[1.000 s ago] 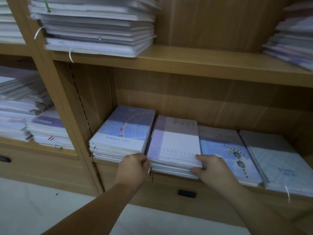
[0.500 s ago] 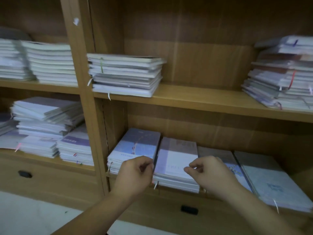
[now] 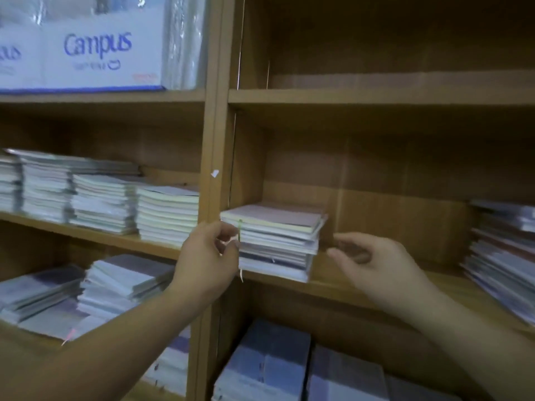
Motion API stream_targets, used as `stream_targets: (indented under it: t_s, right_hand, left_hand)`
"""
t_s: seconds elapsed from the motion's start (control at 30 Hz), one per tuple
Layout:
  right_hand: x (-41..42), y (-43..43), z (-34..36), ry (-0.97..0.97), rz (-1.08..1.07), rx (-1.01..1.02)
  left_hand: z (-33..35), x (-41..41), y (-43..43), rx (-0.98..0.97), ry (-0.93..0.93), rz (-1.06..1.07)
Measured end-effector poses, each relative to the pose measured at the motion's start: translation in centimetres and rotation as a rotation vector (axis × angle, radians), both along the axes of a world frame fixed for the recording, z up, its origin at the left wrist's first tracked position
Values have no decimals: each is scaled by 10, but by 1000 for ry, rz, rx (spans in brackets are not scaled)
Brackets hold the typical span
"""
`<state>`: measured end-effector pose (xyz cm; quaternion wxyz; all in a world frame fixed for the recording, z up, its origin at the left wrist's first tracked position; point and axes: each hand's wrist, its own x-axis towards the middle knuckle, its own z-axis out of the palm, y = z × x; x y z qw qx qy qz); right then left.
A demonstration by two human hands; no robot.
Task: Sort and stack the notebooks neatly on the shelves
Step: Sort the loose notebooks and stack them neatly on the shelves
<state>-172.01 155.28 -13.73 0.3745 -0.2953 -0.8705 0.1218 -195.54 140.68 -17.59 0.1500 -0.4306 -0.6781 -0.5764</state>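
A stack of pale notebooks (image 3: pixel 278 241) with a mauve top cover sits at the left end of the middle shelf (image 3: pixel 341 287) in the right bay. My left hand (image 3: pixel 207 256) is at the stack's left front corner, fingers curled near its edge; contact is blurred. To the right of the stack my right hand (image 3: pixel 373 261) hovers over bare shelf board, fingers loosely apart, holding nothing. Lower down, blue and purple notebooks (image 3: pixel 269 369) lie on the shelf below.
A wooden upright (image 3: pixel 214 140) divides the bays. The left bay holds several notebook piles (image 3: pixel 107 201) and more below (image 3: pixel 121 282). A messy stack (image 3: pixel 503 256) fills the right end of the middle shelf. A Campus box (image 3: pixel 95 50) stands top left.
The view has tilted up from the bottom shelf to the middle one. Both hands have left the bottom piles and risen to the stack on the middle shelf.
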Motion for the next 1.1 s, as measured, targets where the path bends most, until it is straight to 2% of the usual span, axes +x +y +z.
stream_targets:
  t_s: [0.1, 0.3, 0.43, 0.6, 0.7, 0.83, 0.93, 1.03, 1.1]
  right_hand:
    - [-28, 22, 3, 200, 19, -223]
    - [-74, 32, 28, 146, 14, -529]
    - [-93, 37, 38, 261, 22, -692]
    - [-90, 38, 39, 283, 4, -655]
    - [-77, 43, 39, 298, 6, -641]
    - [-72, 39, 39, 210, 0, -583]
    - [-76, 32, 38, 110, -46, -459]
    - [-68, 21, 42, 105, -54, -406]
    - [-56, 10, 45, 114, -41, -417]
  left_hand:
    - [18, -21, 11, -35, -64, 19]
    - [25, -34, 28, -8, -201, 29]
    - [27, -34, 33, 5, -274, 30]
    - [28, -25, 31, 65, -386, -38]
    - [31, -24, 23, 48, -328, -61]
    - [45, -22, 25, -124, -284, -7]
    - [54, -13, 31, -269, -187, 55]
    - [63, 1, 28, -227, -160, 69]
    - [69, 7, 21, -145, -230, -4]
